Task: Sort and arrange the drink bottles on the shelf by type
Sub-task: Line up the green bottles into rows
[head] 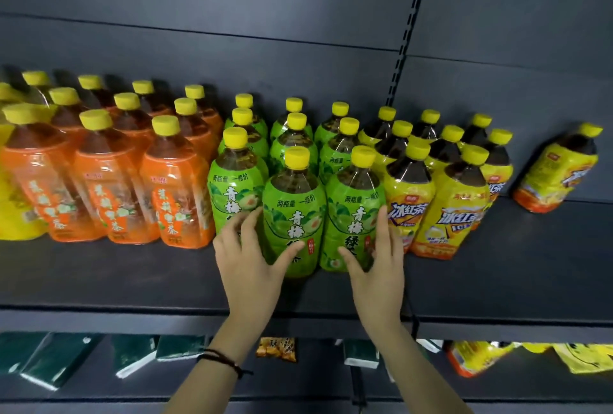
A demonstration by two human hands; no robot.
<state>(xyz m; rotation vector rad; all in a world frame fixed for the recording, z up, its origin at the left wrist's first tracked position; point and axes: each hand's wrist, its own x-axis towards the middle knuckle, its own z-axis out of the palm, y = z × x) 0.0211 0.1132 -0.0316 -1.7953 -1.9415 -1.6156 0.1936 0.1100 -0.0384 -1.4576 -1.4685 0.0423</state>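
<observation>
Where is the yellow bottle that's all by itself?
In the head view, the lone yellow bottle stands at the far right of the shelf, near the back wall, with a gap between it and the other yellow-label bottles.

The shelf (116, 277) bears orange bottles (109, 194), green bottles (293, 211), yellow bottles (457, 201) and a lone bottle (557, 174) apart.

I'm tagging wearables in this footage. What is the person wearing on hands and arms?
No sleeves or gloves show. A thin dark cord bracelet with a loose end circles the left wrist. The left hand and right hand show no rings; the right wrist is bare.
</observation>
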